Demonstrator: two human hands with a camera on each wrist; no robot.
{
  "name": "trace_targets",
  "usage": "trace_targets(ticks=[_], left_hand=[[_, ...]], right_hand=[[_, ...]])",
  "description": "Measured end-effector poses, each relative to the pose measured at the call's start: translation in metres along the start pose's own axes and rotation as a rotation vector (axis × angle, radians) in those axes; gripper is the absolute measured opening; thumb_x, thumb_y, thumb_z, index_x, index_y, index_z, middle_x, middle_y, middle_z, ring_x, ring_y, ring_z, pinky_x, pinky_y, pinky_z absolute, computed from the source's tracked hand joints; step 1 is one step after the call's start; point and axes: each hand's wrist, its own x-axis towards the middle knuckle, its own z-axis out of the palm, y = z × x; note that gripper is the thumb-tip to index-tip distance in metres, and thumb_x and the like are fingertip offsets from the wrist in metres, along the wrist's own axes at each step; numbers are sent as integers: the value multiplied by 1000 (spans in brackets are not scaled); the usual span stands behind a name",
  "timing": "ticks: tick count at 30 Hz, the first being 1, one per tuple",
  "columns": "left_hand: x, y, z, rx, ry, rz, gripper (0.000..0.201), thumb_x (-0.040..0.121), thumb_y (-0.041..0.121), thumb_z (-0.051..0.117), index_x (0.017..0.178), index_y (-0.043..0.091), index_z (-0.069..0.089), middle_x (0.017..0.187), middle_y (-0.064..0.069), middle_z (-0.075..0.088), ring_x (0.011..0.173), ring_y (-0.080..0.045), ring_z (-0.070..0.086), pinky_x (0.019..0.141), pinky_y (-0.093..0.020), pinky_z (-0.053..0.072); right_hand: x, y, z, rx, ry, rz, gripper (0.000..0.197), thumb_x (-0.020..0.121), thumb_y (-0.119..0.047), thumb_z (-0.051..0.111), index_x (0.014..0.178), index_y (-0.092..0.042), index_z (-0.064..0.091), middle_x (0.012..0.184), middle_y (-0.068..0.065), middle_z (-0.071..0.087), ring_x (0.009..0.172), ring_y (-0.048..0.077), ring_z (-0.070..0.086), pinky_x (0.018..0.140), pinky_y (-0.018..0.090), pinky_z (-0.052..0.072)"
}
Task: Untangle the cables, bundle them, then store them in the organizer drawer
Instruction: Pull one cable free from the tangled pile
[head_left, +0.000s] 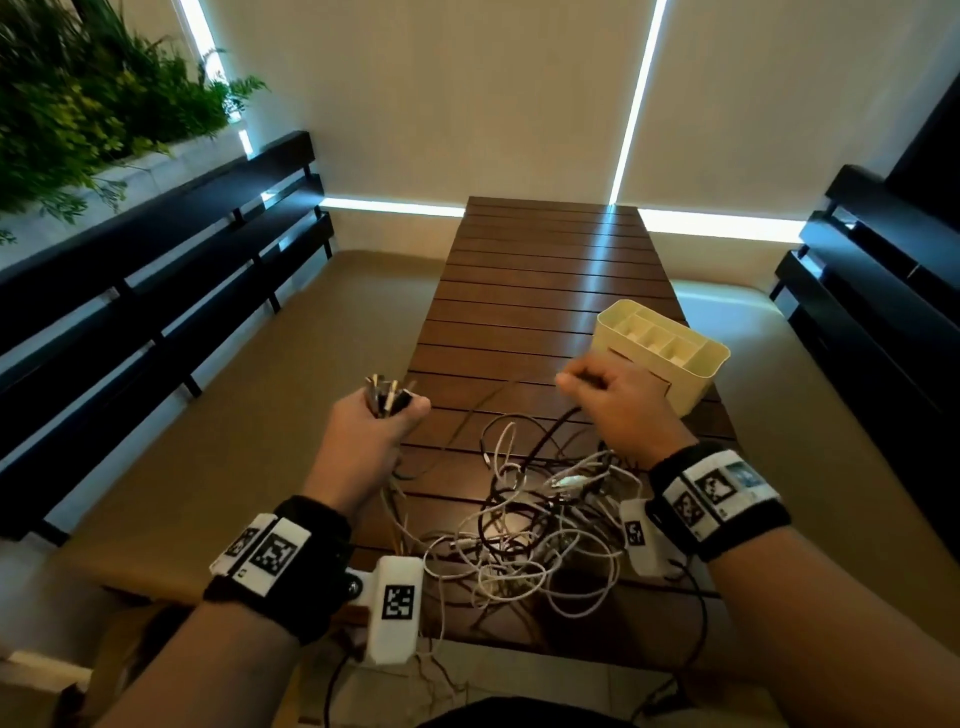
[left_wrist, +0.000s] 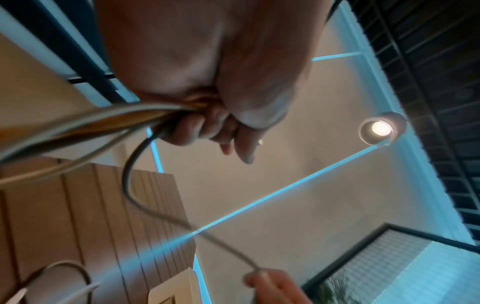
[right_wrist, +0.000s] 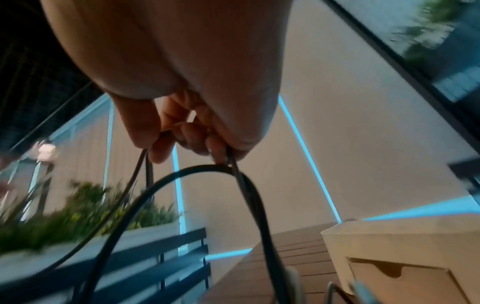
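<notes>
Beyond our hands the far half of the bench (head_left: 545, 270) lies bare, with floor along both long edges. The organizer (head_left: 670, 358) stands near its right edge, just beyond our right hand (head_left: 618, 410), which pinches a dark cable (right_wrist: 249, 185). Our left hand (head_left: 363, 431), at the left edge, grips a bunch of cable ends (head_left: 387, 397). The tangle (head_left: 530, 525) lies between our wrists

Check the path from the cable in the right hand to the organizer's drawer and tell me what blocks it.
No object stands between the right hand, which grips a dark cable, and the cream organizer beside it. The drawer looks closed, and the cable still runs into the tangled pile and to the left hand.
</notes>
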Motion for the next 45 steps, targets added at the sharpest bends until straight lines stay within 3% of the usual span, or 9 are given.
trace_targets(ticks=[6,14,19,24,28,31,34,39,45], left_hand=[[-4,25,30,57,-152,150,17,87,21,76,99,13,68,70,12,60,52,4,50,59,-23,39],[2,35,48,273,-413,218,33,87,30,76,77,2,61,61,4,50,52,-8,42,52,-24,36],[-2,45,46,181,-242,265,29,87,25,76,67,17,56,51,12,47,49,-7,42,52,-23,38],[4,63,24,-73,-129,230,27,91,23,71,71,17,54,58,3,43,48,-12,40,47,-24,39],[10,40,20,47,-82,101,34,89,21,73,64,20,51,52,10,42,48,-12,36,54,-31,36],[9,19,21,129,-16,-14,30,89,19,75,66,19,55,44,16,43,48,-9,37,58,-31,36],[5,10,23,141,-15,-66,22,88,18,75,72,18,61,49,16,47,51,-10,40,55,-29,34],[-3,27,29,217,-57,92,11,88,18,75,95,11,71,91,-8,72,86,-21,66,74,-27,49],[-11,45,52,285,-229,251,19,89,21,74,82,7,65,70,-5,62,58,-11,50,56,-21,41]], right_hand=[[-14,-3,27,-85,-172,-219,7,93,-20,66,90,-16,71,82,-13,54,76,-1,53,68,11,39],[-15,-17,21,-2,-138,-315,6,94,-16,65,94,-13,70,83,-14,52,73,10,53,63,16,43],[-15,2,31,-119,-148,-218,9,98,-20,59,90,-24,57,83,-15,49,74,3,49,66,14,38],[-14,42,25,-255,-106,-6,12,101,-19,51,96,-14,61,91,-5,57,83,13,54,77,33,46],[-7,21,6,-93,-45,27,13,102,-23,52,94,-25,62,79,-9,63,72,6,58,68,24,45],[-5,1,-2,265,-109,88,15,100,-18,56,92,-25,66,73,-8,66,72,12,65,77,28,54],[-7,-5,-2,512,-166,105,14,97,-21,57,92,-22,70,71,-12,60,70,12,58,72,28,50],[-6,-12,5,91,-153,13,12,99,-25,58,93,-30,67,83,-10,67,78,8,60,73,25,48],[-4,-34,9,52,-175,-132,14,99,-21,57,94,-32,64,85,-11,64,76,3,56,68,11,43]])
